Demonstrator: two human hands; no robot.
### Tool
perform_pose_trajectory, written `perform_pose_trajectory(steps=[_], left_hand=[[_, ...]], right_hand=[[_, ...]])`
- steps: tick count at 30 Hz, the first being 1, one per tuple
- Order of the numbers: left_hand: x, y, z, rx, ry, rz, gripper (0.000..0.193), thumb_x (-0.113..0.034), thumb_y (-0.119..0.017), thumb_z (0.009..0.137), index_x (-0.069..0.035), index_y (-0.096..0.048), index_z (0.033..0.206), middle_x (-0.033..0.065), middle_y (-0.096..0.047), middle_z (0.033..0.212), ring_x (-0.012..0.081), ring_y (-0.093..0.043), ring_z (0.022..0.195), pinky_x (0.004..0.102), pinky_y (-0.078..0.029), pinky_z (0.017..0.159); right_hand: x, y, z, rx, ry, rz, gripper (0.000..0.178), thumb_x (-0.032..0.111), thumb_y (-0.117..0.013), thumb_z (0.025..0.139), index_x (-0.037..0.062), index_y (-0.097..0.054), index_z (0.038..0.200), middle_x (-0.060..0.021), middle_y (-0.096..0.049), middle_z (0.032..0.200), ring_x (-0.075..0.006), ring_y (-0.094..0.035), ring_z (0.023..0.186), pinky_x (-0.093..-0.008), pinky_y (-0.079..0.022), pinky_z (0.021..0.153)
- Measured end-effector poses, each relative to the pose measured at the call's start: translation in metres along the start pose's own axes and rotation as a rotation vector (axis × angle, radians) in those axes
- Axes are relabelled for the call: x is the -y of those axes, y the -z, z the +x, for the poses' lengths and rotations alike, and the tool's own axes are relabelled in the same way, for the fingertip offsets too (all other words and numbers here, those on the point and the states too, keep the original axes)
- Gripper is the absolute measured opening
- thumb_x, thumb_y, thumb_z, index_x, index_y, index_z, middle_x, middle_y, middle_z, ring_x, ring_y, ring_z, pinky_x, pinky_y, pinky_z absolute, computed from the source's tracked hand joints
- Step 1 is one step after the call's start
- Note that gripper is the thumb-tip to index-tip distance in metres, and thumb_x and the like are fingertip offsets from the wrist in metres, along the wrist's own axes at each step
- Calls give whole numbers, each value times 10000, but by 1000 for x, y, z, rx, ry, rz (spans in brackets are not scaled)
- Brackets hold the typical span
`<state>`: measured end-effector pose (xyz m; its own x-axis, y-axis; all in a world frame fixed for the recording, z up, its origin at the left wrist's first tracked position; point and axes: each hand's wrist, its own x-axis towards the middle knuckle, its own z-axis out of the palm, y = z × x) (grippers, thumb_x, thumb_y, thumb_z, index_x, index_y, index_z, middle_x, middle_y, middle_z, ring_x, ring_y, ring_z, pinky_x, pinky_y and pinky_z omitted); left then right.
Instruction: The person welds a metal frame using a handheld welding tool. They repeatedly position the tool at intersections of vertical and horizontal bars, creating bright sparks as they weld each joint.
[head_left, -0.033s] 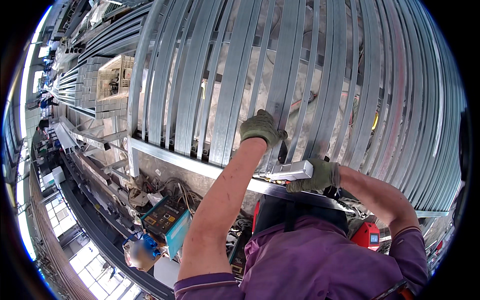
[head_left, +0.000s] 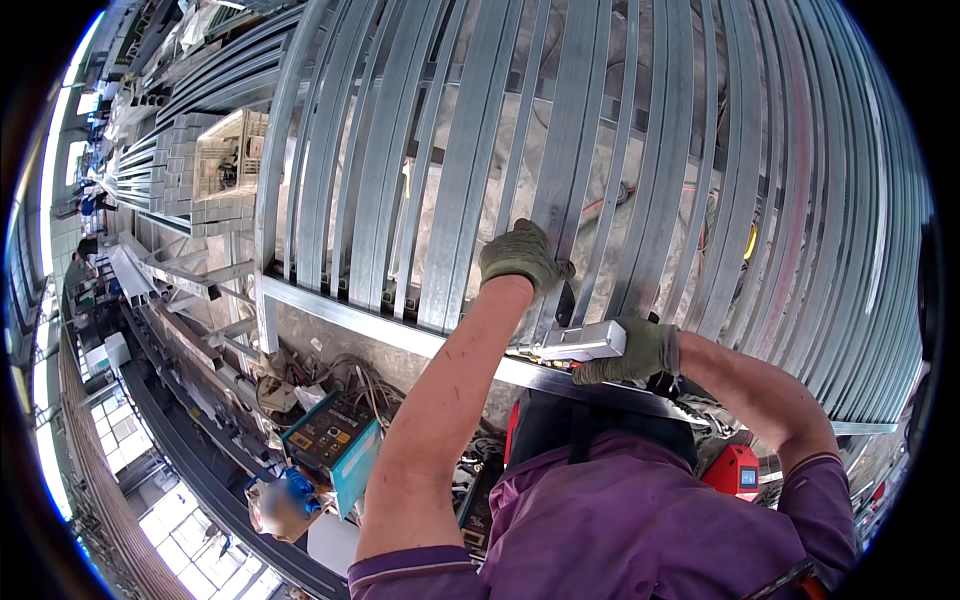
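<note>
Both my hands wear green work gloves. My left hand [head_left: 525,258] is closed over one of the long grey steel tubes [head_left: 570,130] near its close end, with the thumb toward the right; the finger undersides are hidden. In my right hand [head_left: 645,350] is a silver box-shaped handheld tool [head_left: 582,342], its narrow front end pointing left. It lies just above the near rail [head_left: 350,318] of the steel frame, by the tube ends. A small dark piece [head_left: 565,303] shows between my two hands.
Parallel steel tubes stretch away and right across the frame. At left are stacked tubes with a cream plastic crate [head_left: 228,160]. Below the rail stand a turquoise-sided machine with a knob panel [head_left: 328,437] and tangled cables [head_left: 370,390]. A red device [head_left: 735,472] sits at lower right.
</note>
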<state>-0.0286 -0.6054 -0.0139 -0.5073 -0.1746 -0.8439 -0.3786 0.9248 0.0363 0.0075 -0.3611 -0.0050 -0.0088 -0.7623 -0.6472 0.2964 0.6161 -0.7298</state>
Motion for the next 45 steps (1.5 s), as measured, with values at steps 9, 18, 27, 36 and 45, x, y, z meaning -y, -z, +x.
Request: perform_pose_trajectory(steps=[9,18,27,36,45], left_hand=[[0,1,-2,-9,-1,-16,1045,-790,-816,856,-35,-549,1528,170,-773,1392,324,-748,1319,449,-592,1101],[0,2,-3,-3,-7,-17,1041,-767,-816,867,-11,-544,1527,195,-768,1393,328,-752,1312,447,-597,1093],[0,2,-5,-42,-17,-55,974,-680,-865,847,21,-556,1447,233,-787,1314,354,-782,1242,458,-613,1061],[1,-3,1,-28,-10,-22,997,-742,-824,873,-16,-567,1507,190,-764,1372,331,-758,1294,455,-606,1072],[-1,1,-3,-31,-8,-16,975,-693,-846,870,25,-546,1458,220,-792,1308,338,-786,1235,451,-621,1046]], right_hand=[[-9,-1,3,2,-7,-20,679,500,-930,934,91,-726,1436,-123,-829,1213,-225,-772,1069,-392,-617,969],[-3,0,1,-3,58,11,680,480,-937,932,92,-723,1448,-127,-829,1244,-227,-779,1107,-387,-621,987],[1,3,-4,18,-4,-26,744,489,-944,920,101,-685,1499,-125,-813,1304,-228,-771,1147,-383,-621,1018],[20,7,-15,27,-124,3,755,512,-952,904,111,-694,1489,-121,-818,1276,-241,-770,1132,-395,-615,1013],[20,7,-19,18,-121,31,653,478,-956,909,111,-746,1407,-94,-831,1209,-203,-766,1080,-373,-615,970]])
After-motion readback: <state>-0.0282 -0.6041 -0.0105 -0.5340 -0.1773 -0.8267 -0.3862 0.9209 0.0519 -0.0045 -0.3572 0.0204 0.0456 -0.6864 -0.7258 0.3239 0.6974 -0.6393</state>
